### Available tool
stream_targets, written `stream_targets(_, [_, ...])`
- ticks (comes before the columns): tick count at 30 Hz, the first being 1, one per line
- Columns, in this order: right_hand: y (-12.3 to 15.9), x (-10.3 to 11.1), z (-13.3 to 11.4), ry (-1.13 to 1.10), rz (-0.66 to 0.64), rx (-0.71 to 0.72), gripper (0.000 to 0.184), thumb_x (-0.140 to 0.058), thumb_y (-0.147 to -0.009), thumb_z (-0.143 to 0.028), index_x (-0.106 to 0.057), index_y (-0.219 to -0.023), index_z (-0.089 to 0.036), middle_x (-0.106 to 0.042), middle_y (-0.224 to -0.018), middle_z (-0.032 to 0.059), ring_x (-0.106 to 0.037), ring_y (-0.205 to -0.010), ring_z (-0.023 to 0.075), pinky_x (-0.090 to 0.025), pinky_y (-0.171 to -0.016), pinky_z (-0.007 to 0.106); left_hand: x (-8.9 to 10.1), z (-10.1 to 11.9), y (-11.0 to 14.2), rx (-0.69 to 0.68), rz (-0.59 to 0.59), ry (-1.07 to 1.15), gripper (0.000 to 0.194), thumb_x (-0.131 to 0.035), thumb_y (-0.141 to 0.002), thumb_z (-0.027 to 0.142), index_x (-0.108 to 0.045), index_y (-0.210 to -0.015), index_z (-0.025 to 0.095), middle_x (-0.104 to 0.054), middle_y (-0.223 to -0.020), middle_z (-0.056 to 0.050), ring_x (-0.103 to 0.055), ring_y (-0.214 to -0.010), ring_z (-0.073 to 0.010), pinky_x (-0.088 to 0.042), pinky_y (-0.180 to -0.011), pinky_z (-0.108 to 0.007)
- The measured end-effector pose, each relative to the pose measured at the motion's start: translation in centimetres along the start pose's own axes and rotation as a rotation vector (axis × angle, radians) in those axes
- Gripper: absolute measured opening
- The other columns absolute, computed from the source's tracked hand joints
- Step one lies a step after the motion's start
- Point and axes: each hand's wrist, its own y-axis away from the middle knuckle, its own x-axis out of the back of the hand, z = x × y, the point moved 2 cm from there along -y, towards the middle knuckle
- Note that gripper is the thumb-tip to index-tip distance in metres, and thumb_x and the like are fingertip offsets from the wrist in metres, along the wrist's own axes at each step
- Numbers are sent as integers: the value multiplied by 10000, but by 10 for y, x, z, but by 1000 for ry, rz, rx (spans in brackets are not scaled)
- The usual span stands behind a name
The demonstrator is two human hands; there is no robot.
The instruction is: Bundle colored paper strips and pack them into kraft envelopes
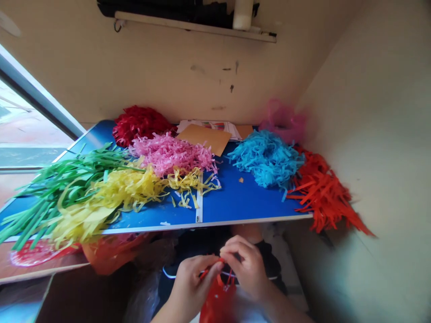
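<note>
Above my lap, my left hand and my right hand meet with their fingertips pinched on a thin red-orange strip. Below the fingers hangs a larger red piece, blurred, with strips running up toward my hands. What it is made of, and how it joins the pinched strip, I cannot tell. On the blue table ahead, piles of cut strips lie apart from my hands: green, yellow, pink, dark red, light blue and red-orange.
A brown sheet lies on papers at the table's back. A pink plastic bag stands near the right wall. Red-orange strips overhang the right edge, green and yellow ones the front left. A shelf juts from the wall above.
</note>
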Motion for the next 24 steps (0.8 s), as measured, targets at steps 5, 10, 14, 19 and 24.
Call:
stream_targets(5, [-66, 10, 14, 159, -147, -1, 48, -687, -857, -231, -731, -873, -222, -722, -855, 28, -674, -789, 159, -521, -694, 231, 9, -8, -11, 239, -41, 332, 363, -596, -866, 507, -690, -776, 168, -707, -741, -55, -617, -680, -153, -450, -621, -206])
stream_targets(10, [-190, 12, 58, 539, -90, -94, 222, -597, -861, -80, -761, -971, -182, -717, -1037, 103, -662, -973, 224, -495, -882, 323, -2, -6, -18, 511, -76, 875, 445, -707, -742, 592, -554, -747, 174, -574, -609, 21, -452, -519, -70, -368, -526, -174])
stream_targets(14, [-236, -4, 81, 551, -223, -59, 216, -692, -752, -26, -792, -818, -207, -726, -917, 58, -671, -881, 203, -496, -832, 277, -2, -5, -18, 436, 56, 745, 504, -665, -732, 671, -514, -746, 191, -309, -540, 103, -225, -478, -51, -215, -439, -160])
stream_targets(19, [-230, 14, 82, 540, -198, -65, 216, -660, -754, -14, -779, -799, -189, -700, -864, 58, -653, -817, 191, -489, -804, 292, 10, -9, -17, 226, 175, 447, 431, -580, -828, 630, -614, -842, 201, -496, -679, 30, -416, -590, -97, -375, -527, -191])
stream_targets(24, [-155, 49, 39, 399, -129, -90, 203, -563, -856, -117, -739, -926, -191, -692, -907, 45, -652, -730, 147, -522, -701, 268, 10, -13, -17, 179, 247, 331, 403, -592, -836, 584, -642, -779, 188, -524, -624, 23, -461, -556, -108, -410, -527, -212])
